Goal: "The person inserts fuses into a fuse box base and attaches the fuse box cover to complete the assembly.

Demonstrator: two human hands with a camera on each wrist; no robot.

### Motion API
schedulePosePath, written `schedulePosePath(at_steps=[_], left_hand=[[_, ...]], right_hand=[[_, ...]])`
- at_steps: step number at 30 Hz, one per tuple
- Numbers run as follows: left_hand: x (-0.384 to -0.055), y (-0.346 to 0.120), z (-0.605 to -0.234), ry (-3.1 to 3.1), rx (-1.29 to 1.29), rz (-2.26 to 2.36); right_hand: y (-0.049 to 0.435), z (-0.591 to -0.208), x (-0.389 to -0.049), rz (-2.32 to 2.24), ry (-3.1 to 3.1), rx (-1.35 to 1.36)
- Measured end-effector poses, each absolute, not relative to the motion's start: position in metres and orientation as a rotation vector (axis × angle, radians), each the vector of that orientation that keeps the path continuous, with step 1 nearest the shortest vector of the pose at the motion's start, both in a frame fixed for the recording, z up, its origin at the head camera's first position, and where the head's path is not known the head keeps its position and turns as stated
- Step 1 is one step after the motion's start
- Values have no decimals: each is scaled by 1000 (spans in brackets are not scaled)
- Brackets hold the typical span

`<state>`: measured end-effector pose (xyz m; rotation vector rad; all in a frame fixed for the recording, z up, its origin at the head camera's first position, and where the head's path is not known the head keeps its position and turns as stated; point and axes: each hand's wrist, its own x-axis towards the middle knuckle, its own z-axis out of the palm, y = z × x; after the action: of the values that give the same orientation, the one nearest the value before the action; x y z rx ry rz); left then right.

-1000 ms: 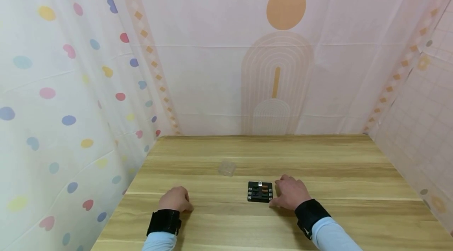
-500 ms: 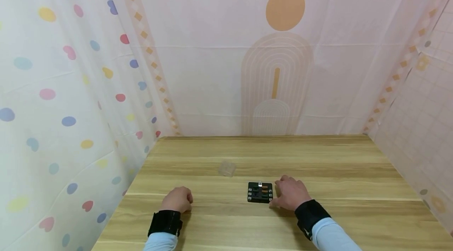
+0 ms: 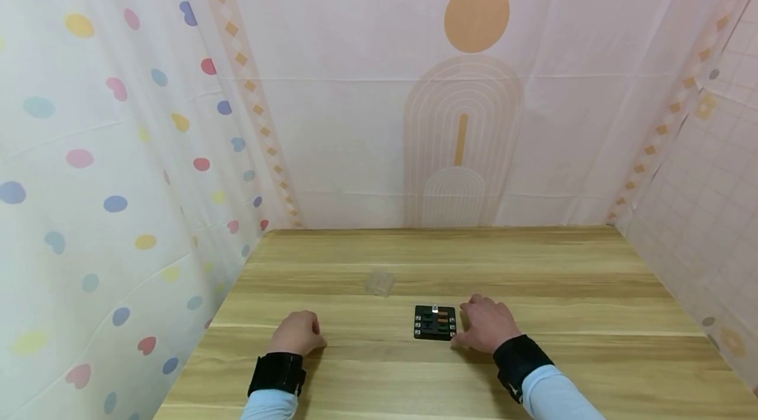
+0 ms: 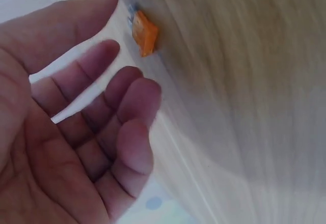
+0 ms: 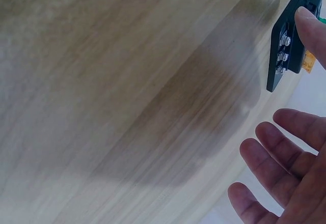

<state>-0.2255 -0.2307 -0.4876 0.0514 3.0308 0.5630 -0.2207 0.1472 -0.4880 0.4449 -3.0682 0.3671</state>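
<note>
A black fuse box (image 3: 435, 322) with silver screw terminals and orange blade fuses lies on the wooden table. Beside its right edge is my right hand (image 3: 488, 322), fingers spread loosely; in the right wrist view the thumb (image 5: 310, 30) overlaps the box (image 5: 277, 51), the other fingers apart from it. To the left, my left hand (image 3: 296, 333) hovers low over the table, loosely bent. In the left wrist view an orange blade fuse (image 4: 145, 33) with metal prongs lies on the wood just beyond the parted thumb and index fingertips. The hand hides this fuse in the head view.
A clear, flat plastic piece (image 3: 379, 283) lies behind and left of the fuse box. Patterned curtains (image 3: 355, 143) hang along the back and both sides of the wooden table (image 3: 562, 262). Both wrists wear black bands (image 3: 276, 372).
My left hand has shifted slightly, its fingers drawing in and then reaching out again to the right. My right hand and the fuse box stay in place.
</note>
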Motion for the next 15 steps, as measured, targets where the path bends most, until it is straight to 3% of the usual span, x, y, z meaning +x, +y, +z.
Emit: schedulePosePath(at_steps=[15], left_hand=[[-225,-226,-484,3048,73,470]], right_hand=[[148,-490,-222,364,-3063,449]])
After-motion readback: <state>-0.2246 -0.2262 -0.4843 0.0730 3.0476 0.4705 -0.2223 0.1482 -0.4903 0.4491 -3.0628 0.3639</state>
